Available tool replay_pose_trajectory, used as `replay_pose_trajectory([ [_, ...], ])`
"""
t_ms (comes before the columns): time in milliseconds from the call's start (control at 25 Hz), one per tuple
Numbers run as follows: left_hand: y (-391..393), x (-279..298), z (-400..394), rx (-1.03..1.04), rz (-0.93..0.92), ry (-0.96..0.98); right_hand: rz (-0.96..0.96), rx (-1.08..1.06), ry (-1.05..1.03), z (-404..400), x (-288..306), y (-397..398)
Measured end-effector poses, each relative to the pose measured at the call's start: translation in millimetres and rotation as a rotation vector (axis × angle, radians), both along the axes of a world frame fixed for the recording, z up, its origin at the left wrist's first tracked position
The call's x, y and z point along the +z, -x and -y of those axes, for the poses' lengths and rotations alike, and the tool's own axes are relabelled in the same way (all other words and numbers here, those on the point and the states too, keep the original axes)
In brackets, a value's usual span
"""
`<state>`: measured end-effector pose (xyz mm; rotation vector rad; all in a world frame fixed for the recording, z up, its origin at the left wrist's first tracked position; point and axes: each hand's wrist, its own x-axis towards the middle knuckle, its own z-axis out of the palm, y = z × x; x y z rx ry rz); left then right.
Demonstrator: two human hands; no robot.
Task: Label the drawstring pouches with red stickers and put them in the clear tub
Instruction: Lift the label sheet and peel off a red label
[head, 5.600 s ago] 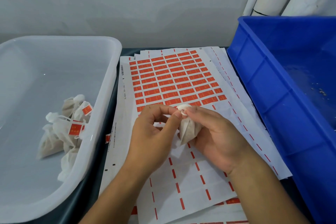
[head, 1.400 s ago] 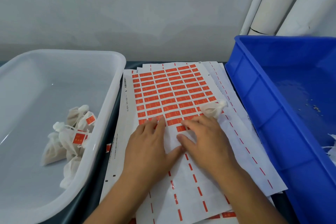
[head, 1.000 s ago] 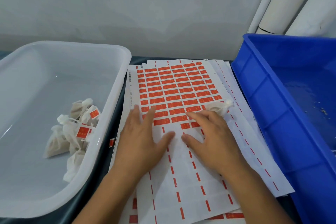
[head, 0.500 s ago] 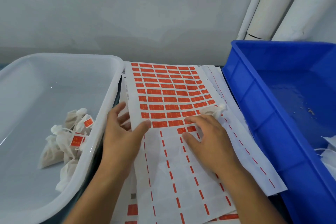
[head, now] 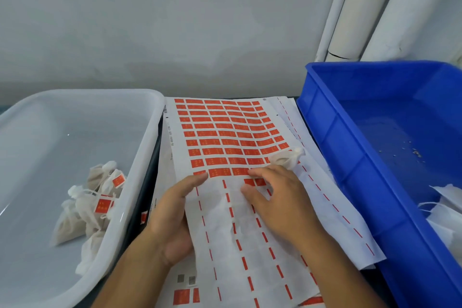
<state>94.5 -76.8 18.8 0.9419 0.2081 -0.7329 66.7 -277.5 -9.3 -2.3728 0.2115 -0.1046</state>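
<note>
Grey wall closes off the back of the table [head: 150,147], with pale tubes [head: 360,7] leaning in the far right corner. Along the table's left edge sits the clear tub [head: 140,157], and a heap of labelled pouches [head: 92,205] lies against its right wall, red stickers showing on them. A blue crate [head: 350,157] fills the right side, with white bags [head: 445,210] at its near right end. Between the two containers lies a stack of sticker sheets; the top sticker sheet [head: 225,137] carries rows of red stickers [head: 212,151] on its far half, while its near half is mostly peeled.

The left hand [head: 172,217] holds that sheet's left edge, grip clamped on the paper, thumb on top and fingers beneath. The right hand [head: 282,200] rests on the sheet, fingers loosely bent, fingertips [head: 252,172] at the nearest sticker row. An unlabelled pouch [head: 287,157] lies on the sheet just beyond the right hand's knuckles, touching them or nearly so.
</note>
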Motion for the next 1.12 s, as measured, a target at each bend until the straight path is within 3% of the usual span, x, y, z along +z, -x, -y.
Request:
replay_pose_trajectory([
  [280, 10, -5, 13, 0.042, 0.051, -0.117, 0.043, -0.016, -0.06, -10, 6, 3],
  [520, 6, -6, 11, 0.109, -0.024, -0.043, 0.088, -0.023, -0.119, -18, 10, 6],
  [720, 8, -9, 12, 0.149, -0.042, -0.149, 0.079, 0.001, -0.18, -19, 10, 5],
  [1000, 10, -4, 24, 0.219, 0.194, -0.353, 0.091, -0.009, -0.238, -19, 10, 8],
  [1120, 13, -6, 27, 0.175, 0.398, -0.518, 0.115, -0.019, -0.258, -19, 12, 8],
])
